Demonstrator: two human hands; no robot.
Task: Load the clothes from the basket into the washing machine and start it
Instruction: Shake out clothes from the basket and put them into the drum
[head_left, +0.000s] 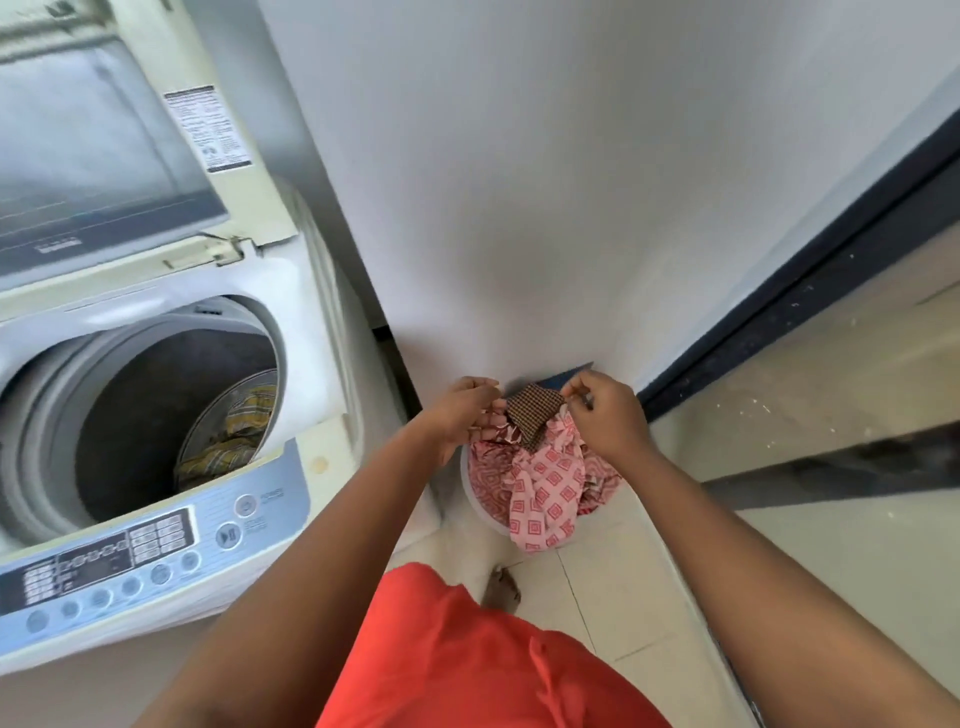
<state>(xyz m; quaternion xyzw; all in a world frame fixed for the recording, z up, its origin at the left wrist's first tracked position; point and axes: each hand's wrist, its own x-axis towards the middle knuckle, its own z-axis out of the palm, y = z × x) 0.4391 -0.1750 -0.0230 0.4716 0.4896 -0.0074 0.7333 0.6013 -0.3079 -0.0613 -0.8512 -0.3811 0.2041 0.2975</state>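
Observation:
A white basket (480, 512) stands on the floor by the wall, filled with pink and red patterned clothes (543, 486). Above it my left hand (462, 415) and my right hand (610, 415) each pinch a corner of a small dark checked cloth (532, 413), stretched between them. The top-loading washing machine (311, 332) stands to the left with its lid (104, 145) raised. A yellow checked garment (234, 441) lies in the drum.
The machine's control panel (130, 561) with round buttons faces me at the lower left. A white wall rises behind the basket. A dark door frame (810, 291) and glass panel run along the right. My orange garment and one foot (501, 587) show below.

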